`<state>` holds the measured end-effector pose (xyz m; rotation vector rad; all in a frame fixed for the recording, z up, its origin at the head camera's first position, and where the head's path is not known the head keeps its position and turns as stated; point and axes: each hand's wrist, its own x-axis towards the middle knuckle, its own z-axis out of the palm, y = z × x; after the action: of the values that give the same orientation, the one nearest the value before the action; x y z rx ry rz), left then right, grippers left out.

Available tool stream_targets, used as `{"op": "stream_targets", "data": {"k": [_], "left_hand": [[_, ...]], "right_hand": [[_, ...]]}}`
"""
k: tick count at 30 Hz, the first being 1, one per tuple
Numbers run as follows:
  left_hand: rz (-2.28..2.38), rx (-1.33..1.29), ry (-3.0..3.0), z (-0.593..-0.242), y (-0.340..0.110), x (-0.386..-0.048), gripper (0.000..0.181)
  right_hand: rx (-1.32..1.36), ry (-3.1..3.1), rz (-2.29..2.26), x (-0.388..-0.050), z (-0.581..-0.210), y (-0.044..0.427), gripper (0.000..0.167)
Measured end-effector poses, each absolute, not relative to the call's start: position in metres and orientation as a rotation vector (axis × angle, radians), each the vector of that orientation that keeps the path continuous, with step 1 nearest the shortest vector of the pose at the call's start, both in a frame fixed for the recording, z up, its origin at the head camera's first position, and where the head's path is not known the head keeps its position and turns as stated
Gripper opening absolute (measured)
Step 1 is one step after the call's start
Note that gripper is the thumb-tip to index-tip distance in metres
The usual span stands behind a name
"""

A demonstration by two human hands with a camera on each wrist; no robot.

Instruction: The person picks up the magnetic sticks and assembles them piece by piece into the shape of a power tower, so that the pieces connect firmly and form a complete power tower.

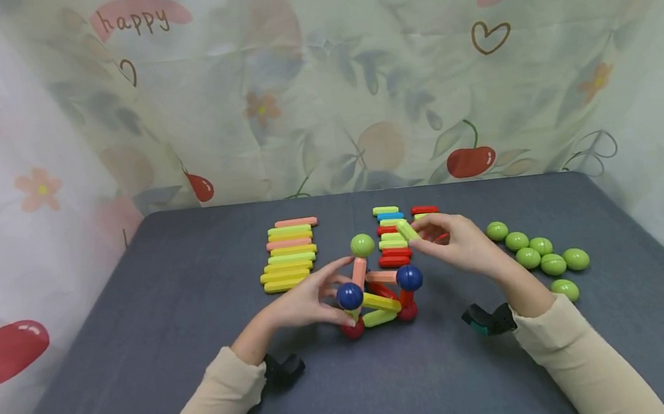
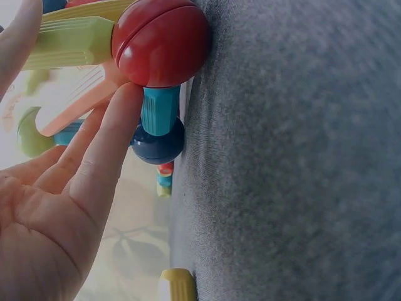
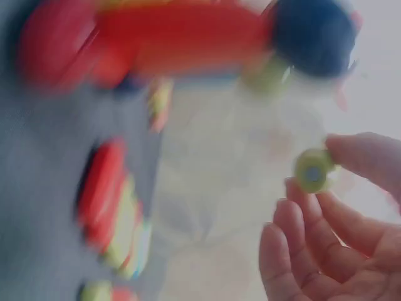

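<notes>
one lime rod (image 1: 407, 231) pinched in right hand (image 1: 460, 242); left hand (image 1: 308, 299) spread wide, touching ball-and-rod frame (image 1: 380, 302).

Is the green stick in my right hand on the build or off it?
Off. Your right hand pinches the green stick in the air, a visible gap separating it from the build.

L slv (image 1: 213, 408): cream | R slv (image 1: 585, 362): cream, wrinkled | L cam (image 1: 287, 371): blk | R cam (image 1: 490, 320): blk/teal
</notes>
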<state>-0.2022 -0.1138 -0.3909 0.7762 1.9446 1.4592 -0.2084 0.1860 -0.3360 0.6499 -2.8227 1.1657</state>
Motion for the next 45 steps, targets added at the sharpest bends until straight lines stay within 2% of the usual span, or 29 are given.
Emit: {"op": "stream_targets", "data": {"k": [9, 25, 30, 35, 40, 45], "left_hand": [[1.472, 0.81, 1.935, -0.39, -0.115, -0.201, 0.092], [1.473, 0.81, 1.942, -0.389, -0.113, -0.2, 0.091], [1.455, 0.81, 1.981, -0.389, -0.111, -0.199, 0.092], [1.418, 0.778, 2.049, -0.386, -0.108, -0.196, 0.095], [1.398, 0.767, 2.123, -0.384, -0.104, -0.192, 0.095], [1.342, 0.757, 2.266, -0.383, -0.098, -0.185, 0.095]], "right_hand": [[0.698, -2.784, 1.275, -0.186, -0.323, 0.149, 0.03], [0.696, -2.952, 1.138, -0.186, -0.323, 0.145, 0.029], [0.615, -2.921, 1.136, -0.2, -0.322, 0.164, 0.029], [0.638, -2.951, 1.032, -0.226, -0.346, 0.183, 0.022], [0.797, -3.048, 0.961, -0.24, -0.371, 0.178, 0.023], [0.73, -3.118, 0.853, -0.245, -0.381, 0.167, 0.019]]}}
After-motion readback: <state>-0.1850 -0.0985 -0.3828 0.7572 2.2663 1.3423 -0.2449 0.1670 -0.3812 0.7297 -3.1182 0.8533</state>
